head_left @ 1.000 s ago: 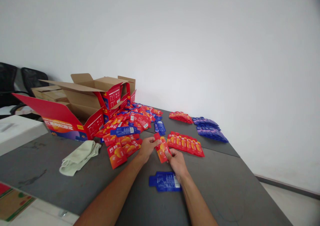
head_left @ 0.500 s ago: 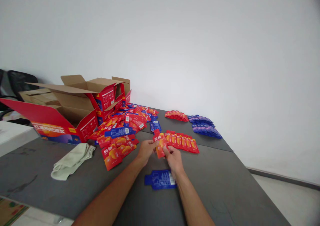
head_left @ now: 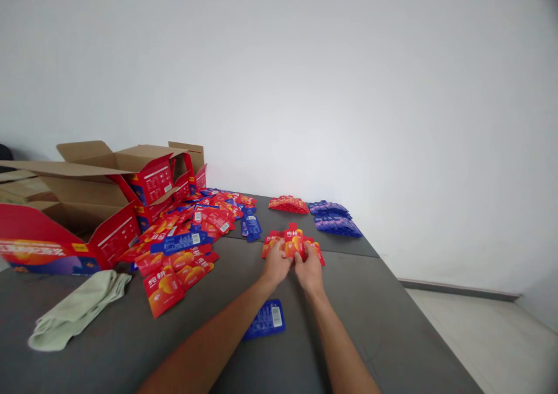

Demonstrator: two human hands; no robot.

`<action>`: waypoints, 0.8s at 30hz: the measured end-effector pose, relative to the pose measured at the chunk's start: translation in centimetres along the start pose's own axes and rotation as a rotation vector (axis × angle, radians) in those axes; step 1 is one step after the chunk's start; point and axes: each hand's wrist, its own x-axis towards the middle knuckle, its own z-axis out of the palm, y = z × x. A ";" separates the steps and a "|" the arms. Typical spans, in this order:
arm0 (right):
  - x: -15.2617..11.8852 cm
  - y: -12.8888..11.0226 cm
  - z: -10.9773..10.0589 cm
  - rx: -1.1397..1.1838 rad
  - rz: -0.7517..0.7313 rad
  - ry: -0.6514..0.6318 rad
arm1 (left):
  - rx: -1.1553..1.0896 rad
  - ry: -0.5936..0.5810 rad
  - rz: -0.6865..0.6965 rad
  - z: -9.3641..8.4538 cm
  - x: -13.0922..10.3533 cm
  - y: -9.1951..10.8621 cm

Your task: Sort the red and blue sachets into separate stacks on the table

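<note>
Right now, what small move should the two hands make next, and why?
Probably lay the held red packet onto the red row: the left hand and right hand both grip it, and in this view it overlaps that row of similar packets.

Open red printed cartons: left on dark grey tabletop, flaps raised | Pale-green folded cloth: near cartons | White wall: behind tabletop | Dark baseboard: wall foot, right

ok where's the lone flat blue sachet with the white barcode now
In the head view, the blue sachet lies low, slightly left of centre, on the dark grey tabletop, nearer the camera than the left hand, partly hidden by that arm.
</note>
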 end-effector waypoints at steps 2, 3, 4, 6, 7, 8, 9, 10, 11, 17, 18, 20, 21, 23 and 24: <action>0.6 1.3 -1.4 -0.139 0.023 -0.065 | 0.081 -0.015 0.050 1.8 0.5 0.0; 0.8 2.0 -2.1 -0.194 0.022 -0.090 | 0.130 -0.027 0.079 2.6 0.7 -0.1; 0.9 2.7 -2.6 -0.245 0.009 -0.108 | 0.190 -0.037 0.107 3.4 0.9 -0.2; 1.0 4.0 -3.5 -0.340 -0.016 -0.128 | 0.341 -0.056 0.151 4.8 1.1 -0.5; 1.0 4.6 -3.8 -0.385 -0.022 -0.133 | 0.428 -0.065 0.168 5.4 1.2 -0.7; 1.1 5.0 -4.0 -0.425 -0.021 -0.137 | 0.514 -0.075 0.184 5.9 1.4 -0.9; 1.1 5.4 -4.1 -0.460 -0.017 -0.139 | 0.594 -0.085 0.202 6.3 1.5 -1.1; 1.2 5.7 -4.2 -0.490 -0.014 -0.138 | 0.666 -0.095 0.219 6.7 1.6 -1.3; 1.3 5.9 -4.3 -0.517 -0.017 -0.135 | 0.730 -0.106 0.235 6.9 1.7 -1.6; 1.8 7.0 -4.2 -0.629 -0.036 -0.133 | 0.997 -0.140 0.316 7.4 1.6 -2.4; 1.8 7.2 -4.2 -0.641 -0.024 -0.140 | 1.023 -0.141 0.333 7.4 1.5 -2.4; 1.7 7.6 -4.1 -0.656 0.001 -0.155 | 1.061 -0.140 0.358 7.4 1.3 -2.4; 1.7 7.7 -4.1 -0.661 0.012 -0.163 | 1.073 -0.137 0.361 7.4 1.2 -2.4; 1.7 7.9 -4.1 -0.665 0.025 -0.182 | 1.086 -0.128 0.359 7.5 1.1 -2.3; 1.6 7.9 -4.0 -0.665 0.027 -0.191 | 1.090 -0.124 0.359 7.5 1.1 -2.3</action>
